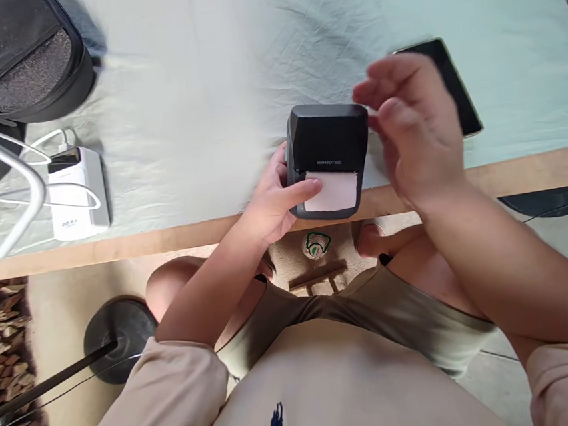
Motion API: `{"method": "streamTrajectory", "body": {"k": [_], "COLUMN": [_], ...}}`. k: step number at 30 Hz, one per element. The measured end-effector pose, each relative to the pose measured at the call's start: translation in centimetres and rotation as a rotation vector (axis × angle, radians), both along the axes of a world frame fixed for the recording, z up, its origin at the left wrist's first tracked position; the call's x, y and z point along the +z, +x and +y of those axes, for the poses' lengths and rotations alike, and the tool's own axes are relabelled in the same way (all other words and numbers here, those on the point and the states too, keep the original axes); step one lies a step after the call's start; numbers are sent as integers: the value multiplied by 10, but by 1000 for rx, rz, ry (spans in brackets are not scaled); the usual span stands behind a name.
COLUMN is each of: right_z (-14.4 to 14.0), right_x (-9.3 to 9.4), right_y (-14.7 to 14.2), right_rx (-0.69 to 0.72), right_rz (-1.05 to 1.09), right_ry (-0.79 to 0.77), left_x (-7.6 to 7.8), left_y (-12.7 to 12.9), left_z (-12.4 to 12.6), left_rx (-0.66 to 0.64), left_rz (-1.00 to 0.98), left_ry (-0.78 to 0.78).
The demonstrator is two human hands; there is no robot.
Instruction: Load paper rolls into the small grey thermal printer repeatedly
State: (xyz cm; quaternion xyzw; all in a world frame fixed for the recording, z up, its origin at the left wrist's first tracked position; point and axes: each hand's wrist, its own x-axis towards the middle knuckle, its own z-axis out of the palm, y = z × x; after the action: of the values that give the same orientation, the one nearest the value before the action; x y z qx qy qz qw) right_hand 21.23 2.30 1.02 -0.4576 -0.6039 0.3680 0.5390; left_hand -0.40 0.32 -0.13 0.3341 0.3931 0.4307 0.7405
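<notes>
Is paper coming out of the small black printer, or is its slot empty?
Out: a white paper strip protrudes from the printer slot, the left hand thumb on it.

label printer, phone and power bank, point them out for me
label printer (327, 135), head view, dark top cover
phone (459, 92), head view, black screen
power bank (81, 195), head view, white top face

On the cloth-covered counter (191, 81) you see a white power bank (79, 196) with its cable (21, 198), a black bag (18, 58) and a dark phone (457, 82).
</notes>
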Motion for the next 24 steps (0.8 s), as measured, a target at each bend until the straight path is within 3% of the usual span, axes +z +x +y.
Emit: {"method": "streamTrajectory", "body": {"k": [5, 9, 12, 18, 22, 24], "right_z": [-5, -10, -10, -6, -7, -7], "right_x": [-20, -7, 1, -11, -4, 2], "right_y": [-13, -11, -7, -1, 4, 5], "right_rx": [108, 225, 251, 227, 149, 181], "right_rz": [-18, -31, -56, -161, -271, -321], "right_ry": [-105, -211, -186, -187, -31, 19], "left_x": [-1, 1, 5, 10, 6, 4], "left_y": [1, 2, 5, 11, 10, 7], "left_z": [-2, -5, -5, -1, 2, 3], "left_rx": [11, 32, 43, 77, 136, 129], "left_rz": [-67, -96, -111, -184, -166, -184], "left_ry": [20, 31, 32, -148, -205, -221]}}
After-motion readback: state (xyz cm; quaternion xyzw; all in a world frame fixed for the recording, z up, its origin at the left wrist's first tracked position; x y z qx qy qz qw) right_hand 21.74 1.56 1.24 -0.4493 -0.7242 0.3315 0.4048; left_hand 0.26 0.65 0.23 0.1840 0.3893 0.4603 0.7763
